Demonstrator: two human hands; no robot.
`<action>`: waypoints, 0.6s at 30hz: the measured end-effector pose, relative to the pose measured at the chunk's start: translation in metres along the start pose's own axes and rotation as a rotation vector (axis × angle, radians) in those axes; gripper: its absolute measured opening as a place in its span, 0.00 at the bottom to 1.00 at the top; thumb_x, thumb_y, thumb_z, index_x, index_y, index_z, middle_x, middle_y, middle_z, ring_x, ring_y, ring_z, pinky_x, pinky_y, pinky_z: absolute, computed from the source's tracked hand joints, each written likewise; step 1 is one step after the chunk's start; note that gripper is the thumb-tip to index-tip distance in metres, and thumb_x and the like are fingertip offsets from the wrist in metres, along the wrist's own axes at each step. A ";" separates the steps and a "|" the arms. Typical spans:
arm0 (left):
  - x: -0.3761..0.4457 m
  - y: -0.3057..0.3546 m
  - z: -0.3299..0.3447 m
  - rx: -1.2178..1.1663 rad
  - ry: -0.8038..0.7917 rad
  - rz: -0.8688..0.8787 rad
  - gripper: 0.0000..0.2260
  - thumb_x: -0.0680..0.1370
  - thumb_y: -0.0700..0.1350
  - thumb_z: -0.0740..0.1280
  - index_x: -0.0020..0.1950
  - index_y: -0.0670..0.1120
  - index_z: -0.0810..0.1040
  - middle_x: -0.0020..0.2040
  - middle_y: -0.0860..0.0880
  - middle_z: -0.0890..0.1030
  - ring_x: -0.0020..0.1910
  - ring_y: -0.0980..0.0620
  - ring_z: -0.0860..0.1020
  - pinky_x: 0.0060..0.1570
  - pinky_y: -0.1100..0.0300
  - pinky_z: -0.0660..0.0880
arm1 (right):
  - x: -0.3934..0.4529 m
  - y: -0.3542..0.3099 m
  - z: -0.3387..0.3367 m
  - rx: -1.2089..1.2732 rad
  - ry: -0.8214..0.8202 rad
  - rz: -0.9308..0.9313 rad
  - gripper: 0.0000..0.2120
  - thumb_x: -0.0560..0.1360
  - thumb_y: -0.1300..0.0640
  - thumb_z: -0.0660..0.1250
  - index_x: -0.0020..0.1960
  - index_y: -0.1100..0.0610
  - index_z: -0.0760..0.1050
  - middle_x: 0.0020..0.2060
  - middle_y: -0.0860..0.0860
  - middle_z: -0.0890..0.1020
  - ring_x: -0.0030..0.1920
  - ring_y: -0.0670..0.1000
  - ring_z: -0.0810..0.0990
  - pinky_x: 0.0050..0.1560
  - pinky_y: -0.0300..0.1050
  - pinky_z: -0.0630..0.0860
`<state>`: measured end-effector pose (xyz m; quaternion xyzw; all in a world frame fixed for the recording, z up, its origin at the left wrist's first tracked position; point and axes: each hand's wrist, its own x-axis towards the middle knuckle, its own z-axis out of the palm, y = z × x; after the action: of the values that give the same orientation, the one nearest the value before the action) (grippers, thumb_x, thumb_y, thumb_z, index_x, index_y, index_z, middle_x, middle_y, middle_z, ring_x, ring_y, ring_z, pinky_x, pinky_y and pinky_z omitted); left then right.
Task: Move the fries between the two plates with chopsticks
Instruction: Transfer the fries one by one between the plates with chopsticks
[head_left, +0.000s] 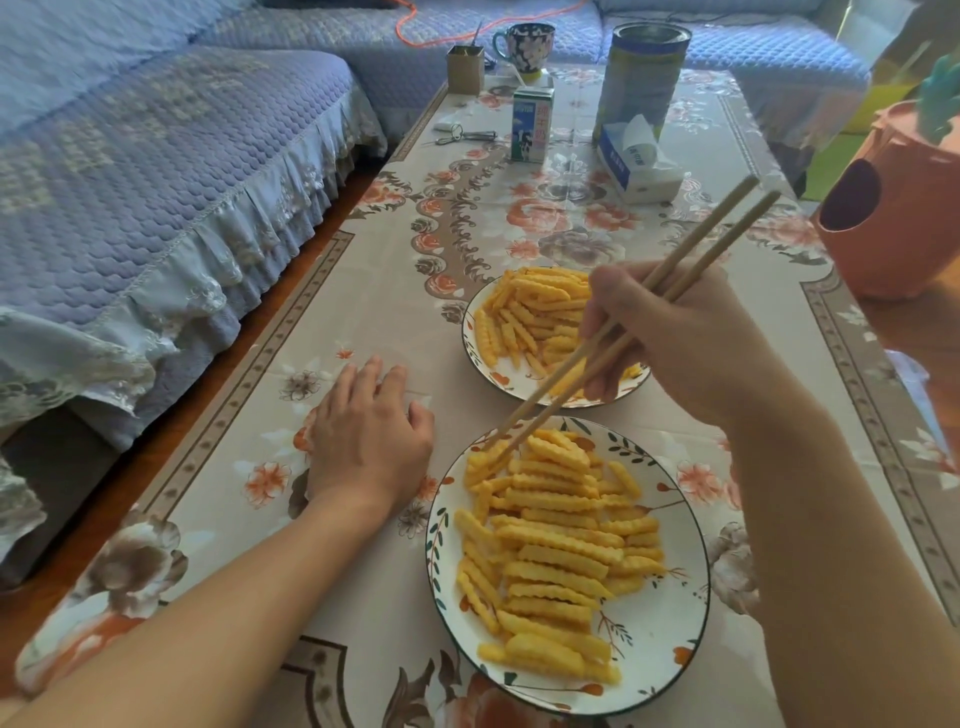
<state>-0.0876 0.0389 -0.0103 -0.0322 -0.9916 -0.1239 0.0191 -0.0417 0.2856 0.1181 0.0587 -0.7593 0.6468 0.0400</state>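
I'm gripping the chopsticks (613, 340) in my right hand (670, 332), tips touching fries (550, 551) at the near plate (670, 649)'s far-left rim. My left hand (371, 436) is resting flat, fingers loosely spread, on open tablecloth (249, 415) beside it; the far plate (480, 364) is sitting just beyond.

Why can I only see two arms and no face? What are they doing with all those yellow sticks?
The camera sits on the person's head and looks down, so you see only their arms. The right hand holds wooden chopsticks, whose tips reach the fries at the far edge of the near plate. A far plate holds more fries. The left hand rests flat on the flowery tablecloth. Further back stand a milk carton, a tissue box and a mug.
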 end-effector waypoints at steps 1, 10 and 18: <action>0.000 0.000 0.000 0.001 -0.001 0.001 0.26 0.82 0.54 0.55 0.79 0.50 0.65 0.81 0.47 0.63 0.81 0.46 0.56 0.79 0.47 0.53 | 0.000 0.001 0.002 -0.051 -0.023 0.006 0.18 0.82 0.53 0.64 0.39 0.64 0.78 0.27 0.59 0.81 0.27 0.60 0.83 0.28 0.49 0.81; 0.001 -0.001 0.001 0.001 0.000 0.005 0.26 0.82 0.54 0.55 0.79 0.49 0.65 0.81 0.46 0.63 0.81 0.45 0.56 0.79 0.47 0.53 | 0.001 0.001 -0.008 -0.094 0.082 -0.054 0.15 0.81 0.55 0.66 0.40 0.63 0.79 0.26 0.55 0.80 0.25 0.57 0.81 0.26 0.47 0.79; 0.002 -0.002 0.003 0.004 0.009 0.011 0.26 0.81 0.54 0.55 0.79 0.50 0.66 0.80 0.46 0.64 0.80 0.45 0.57 0.79 0.46 0.54 | 0.017 0.031 0.002 -0.012 0.425 0.012 0.16 0.84 0.52 0.64 0.44 0.61 0.81 0.32 0.58 0.85 0.33 0.59 0.86 0.34 0.49 0.85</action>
<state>-0.0893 0.0381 -0.0136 -0.0369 -0.9916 -0.1220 0.0241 -0.0629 0.2875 0.0898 -0.0839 -0.7380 0.6403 0.1959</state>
